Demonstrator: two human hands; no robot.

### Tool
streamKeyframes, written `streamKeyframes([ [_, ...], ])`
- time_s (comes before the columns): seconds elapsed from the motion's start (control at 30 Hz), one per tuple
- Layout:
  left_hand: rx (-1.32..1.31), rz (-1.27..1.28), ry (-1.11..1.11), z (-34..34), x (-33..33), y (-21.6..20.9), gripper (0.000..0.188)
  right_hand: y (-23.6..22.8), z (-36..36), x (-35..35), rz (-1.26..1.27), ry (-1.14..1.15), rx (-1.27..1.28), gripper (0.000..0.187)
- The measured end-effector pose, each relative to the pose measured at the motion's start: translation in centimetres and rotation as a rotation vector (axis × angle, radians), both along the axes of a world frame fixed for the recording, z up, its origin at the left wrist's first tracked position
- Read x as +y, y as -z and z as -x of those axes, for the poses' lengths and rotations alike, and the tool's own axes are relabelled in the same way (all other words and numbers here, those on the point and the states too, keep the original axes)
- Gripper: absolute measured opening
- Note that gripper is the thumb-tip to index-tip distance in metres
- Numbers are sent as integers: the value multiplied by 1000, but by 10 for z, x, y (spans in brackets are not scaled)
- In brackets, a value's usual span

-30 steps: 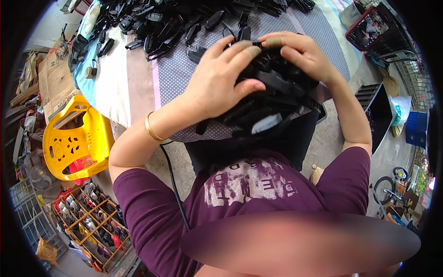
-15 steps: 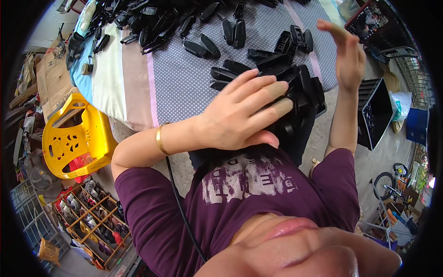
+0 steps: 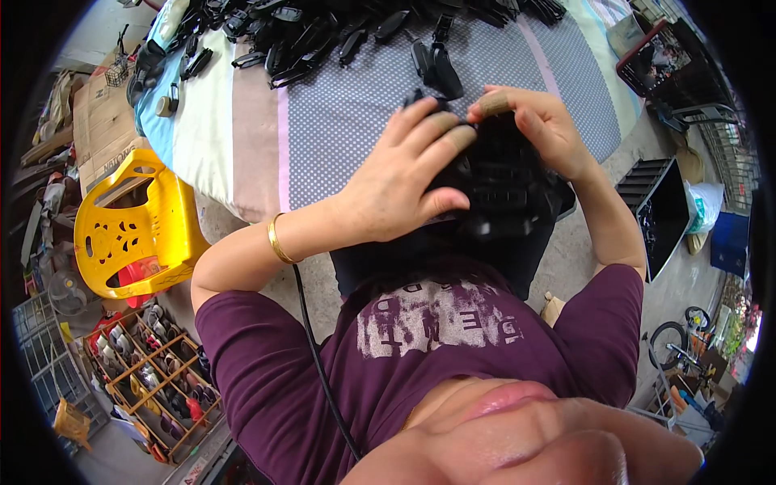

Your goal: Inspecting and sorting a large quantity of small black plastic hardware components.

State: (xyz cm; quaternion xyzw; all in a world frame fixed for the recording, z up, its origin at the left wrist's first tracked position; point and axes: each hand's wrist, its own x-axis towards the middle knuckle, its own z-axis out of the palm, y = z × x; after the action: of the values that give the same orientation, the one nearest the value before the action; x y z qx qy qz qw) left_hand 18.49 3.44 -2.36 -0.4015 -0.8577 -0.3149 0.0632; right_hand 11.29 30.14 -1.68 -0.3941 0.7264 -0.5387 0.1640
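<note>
A heap of glossy black, elongated plastic pieces (image 3: 505,190), whose exact kind I cannot tell, lies at the table's near edge, in front of my lap. Against its left side rests my left hand (image 3: 404,178), fingers stretched and apart, thumb pointing right. My right hand (image 3: 537,129) curves around the heap's far right side with bent fingers and the thumb apart. Both hands cup the heap from either side, gripping no single piece. Tan wraps cover some fingers. What supports the heap is mostly hidden. Just beyond my hands lie a couple of loose black pieces (image 3: 436,69).
A large pile of similar black pieces (image 3: 299,36) covers the far side of the cloth-covered table (image 3: 323,137). A yellow plastic chair (image 3: 137,226) stands at left, above a shoe rack (image 3: 153,380). To the right is a black crate (image 3: 659,210). A cable (image 3: 311,347) hangs beside my left arm.
My right hand has come down and left from the raised position onto the heap. Loose pieces on the near right of the table have been drawn towards me. My left hand shifted slightly left.
</note>
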Motion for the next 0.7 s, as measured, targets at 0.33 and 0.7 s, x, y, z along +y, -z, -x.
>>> streamKeyframes([
  [0.33, 357, -104, -429, 93, 2, 10, 33, 45, 84, -47, -31, 467, 666, 33],
  [0.7, 328, 90, -391, 105, 1, 5, 39, -3, 82, -40, -357, 287, 823, 34],
])
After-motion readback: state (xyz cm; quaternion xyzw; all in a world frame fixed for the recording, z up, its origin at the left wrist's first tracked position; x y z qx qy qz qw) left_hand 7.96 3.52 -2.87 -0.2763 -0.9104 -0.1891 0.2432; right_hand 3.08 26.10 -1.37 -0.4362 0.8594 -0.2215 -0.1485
